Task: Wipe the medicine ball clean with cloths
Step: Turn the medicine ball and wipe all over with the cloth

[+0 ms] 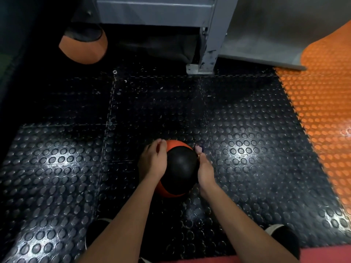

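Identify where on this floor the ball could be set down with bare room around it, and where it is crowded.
Bare black studded floor lies right of the medicine ball, up to the orange mat; more lies left of the left hand and ahead toward the grey rack post. Crowded: around the second ball and beside the right hand.

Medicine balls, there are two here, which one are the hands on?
The near ball, black with orange ends, held between left hand and right hand. The far ball sits untouched by the rack.
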